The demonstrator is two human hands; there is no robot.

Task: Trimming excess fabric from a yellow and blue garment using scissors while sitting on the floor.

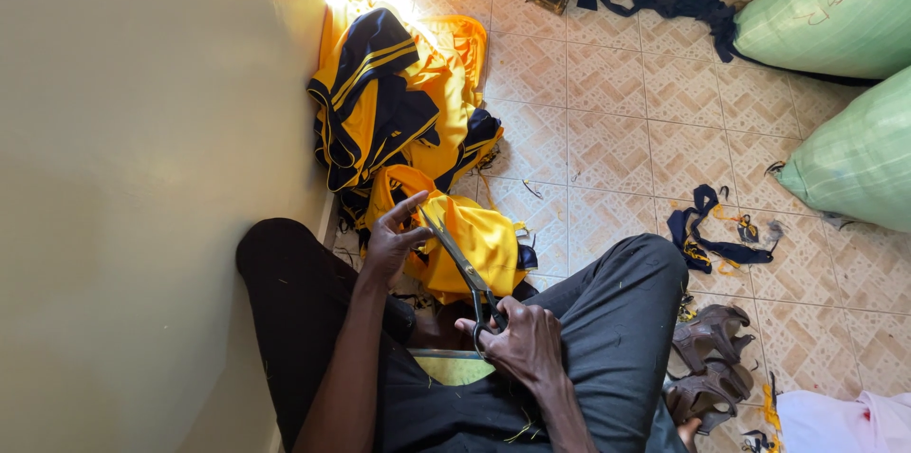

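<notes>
glossy yellow cloth (479,240), dull metal scissors (462,265)

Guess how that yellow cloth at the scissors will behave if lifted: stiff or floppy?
Probably floppy: the yellow cloth sags in soft folds where the left hand pinches it. Likely light for its size, since fingertips alone hold it. Its sheen hints it may be slippery, sliding off the scissors in the right hand.

One pair of scissors (462,268), two hands, two green sacks (835,7), one yellow-and-navy garment pile (399,97), two brown sandals (710,363), two navy scrap heaps (707,235).
</notes>
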